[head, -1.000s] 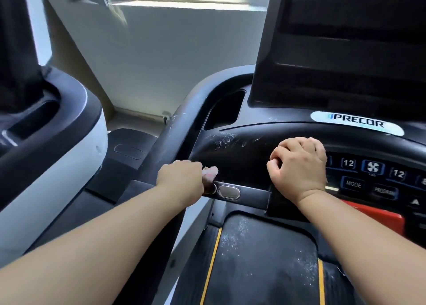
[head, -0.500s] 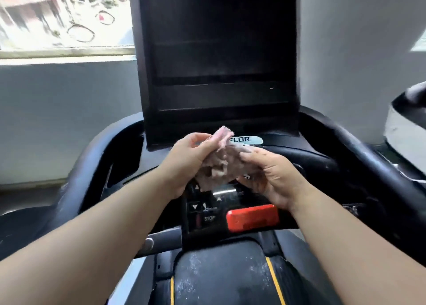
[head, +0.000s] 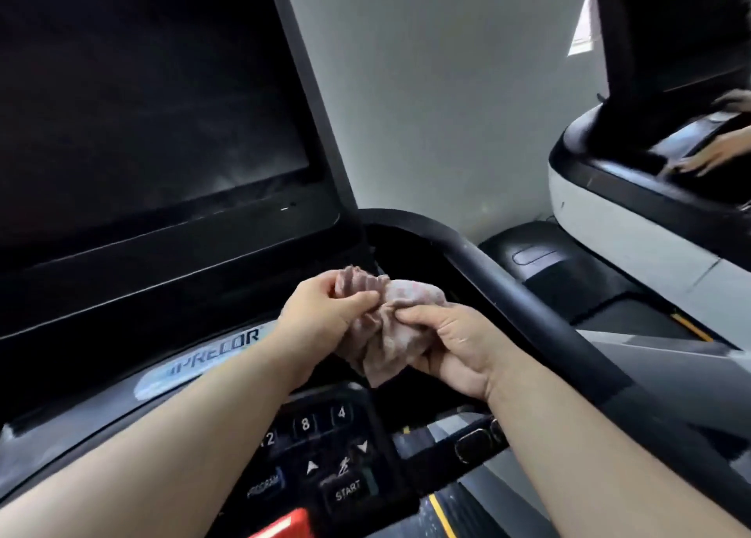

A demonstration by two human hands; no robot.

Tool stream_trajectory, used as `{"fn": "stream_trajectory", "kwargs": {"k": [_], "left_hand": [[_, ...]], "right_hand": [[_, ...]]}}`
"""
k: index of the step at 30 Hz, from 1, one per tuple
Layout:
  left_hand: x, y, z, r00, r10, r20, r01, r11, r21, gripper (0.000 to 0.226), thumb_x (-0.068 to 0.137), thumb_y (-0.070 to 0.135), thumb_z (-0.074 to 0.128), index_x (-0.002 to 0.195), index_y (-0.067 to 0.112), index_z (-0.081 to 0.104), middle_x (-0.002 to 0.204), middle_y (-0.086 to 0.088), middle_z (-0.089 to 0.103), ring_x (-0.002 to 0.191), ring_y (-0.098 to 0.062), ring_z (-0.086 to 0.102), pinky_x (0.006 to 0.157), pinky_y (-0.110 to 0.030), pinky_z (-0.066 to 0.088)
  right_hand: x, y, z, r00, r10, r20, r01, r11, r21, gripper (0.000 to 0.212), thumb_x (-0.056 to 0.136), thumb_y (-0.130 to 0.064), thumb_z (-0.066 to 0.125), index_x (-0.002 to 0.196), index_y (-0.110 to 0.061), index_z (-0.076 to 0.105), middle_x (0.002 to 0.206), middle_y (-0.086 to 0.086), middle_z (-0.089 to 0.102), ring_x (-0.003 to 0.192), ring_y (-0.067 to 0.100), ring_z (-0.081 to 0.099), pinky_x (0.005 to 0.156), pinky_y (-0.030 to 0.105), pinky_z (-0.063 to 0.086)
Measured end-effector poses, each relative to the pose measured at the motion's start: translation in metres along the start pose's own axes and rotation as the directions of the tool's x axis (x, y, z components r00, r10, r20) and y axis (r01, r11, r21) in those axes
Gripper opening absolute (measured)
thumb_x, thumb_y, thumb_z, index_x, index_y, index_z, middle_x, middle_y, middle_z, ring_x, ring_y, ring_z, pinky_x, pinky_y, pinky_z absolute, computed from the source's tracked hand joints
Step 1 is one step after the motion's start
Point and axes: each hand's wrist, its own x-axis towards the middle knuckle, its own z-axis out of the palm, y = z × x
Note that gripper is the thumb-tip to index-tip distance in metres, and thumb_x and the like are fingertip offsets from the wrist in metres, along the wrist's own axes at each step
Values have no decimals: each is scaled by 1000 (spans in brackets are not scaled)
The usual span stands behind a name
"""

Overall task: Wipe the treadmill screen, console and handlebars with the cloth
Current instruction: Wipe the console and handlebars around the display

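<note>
From the head camera, two bare forearms reach forward over a treadmill, and both hands are closed on one cloth (head: 380, 330), a soft, crumpled, pinkish-grey rag with a ribbed weave and many folds. The left hand (head: 325, 314) pinches its upper left edge between thumb and curled fingers; the right hand (head: 451, 346) grips the lower right part, thumb on top and fingers wrapped beneath, so the cloth is bunched between them and a loose corner hangs down. The cloth is held in the air just above the console (head: 317, 456), near the lower right corner of the screen (head: 142, 123), touching neither as far as can be seen. The screen is one large, flat, glossy black panel, unlit, with faint smears near its lower edge and a thick black frame. Below it sits an oval pale label reading PRECOR (head: 203, 358). The console is dark matte plastic with raised square keys, among them 8, 4, PROGRAM and START, and a red bar (head: 280, 527) at the bottom edge. One rounded, smooth black handlebar (head: 528, 306) curves past the right hand. At right stands a second machine (head: 609, 208) with a white and black shell, and another person's blurred hand (head: 707, 157) lies on it.
</note>
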Motion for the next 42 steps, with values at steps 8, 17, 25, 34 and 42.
{"fn": "stream_trajectory", "kwargs": {"k": [8,17,25,34,42], "left_hand": [[75,3,26,983,118,-138,-34,868,495,9,87,27,67,86,36,66,80,20,67,78,4,60,68,-13,43],[110,-49,11,927,301,225,-322,328,888,26,75,16,61,100,17,70,105,4,64,90,-20,60,72,-37,57],[127,-60,-6,975,186,122,-219,699,681,21,79,9,63,85,29,69,101,23,59,86,-1,60,76,-14,47],[131,-64,-7,975,145,167,-217,769,602,8,71,23,57,77,28,60,92,17,57,80,-3,59,71,-23,51],[135,-61,-6,979,119,166,-195,788,584,8,68,26,57,76,26,60,88,14,57,78,-6,59,72,-26,51]], "right_hand": [[75,-57,-62,984,7,-180,39,968,247,20,96,3,38,102,5,57,73,17,61,48,17,59,47,37,57],[154,-33,-52,896,-442,-51,328,734,-595,36,95,-32,43,124,-52,50,121,-23,58,106,3,53,94,26,42],[241,-32,-44,949,-268,167,266,397,-878,47,97,-26,42,142,-40,39,147,-12,43,137,15,38,112,27,31],[208,-30,-52,959,-247,141,244,460,-854,30,92,-31,50,119,-34,61,115,-11,67,109,11,59,87,20,46],[232,-60,-48,844,-492,215,373,250,-893,39,91,-13,52,123,-32,64,115,-12,66,108,2,57,85,3,35]]}}
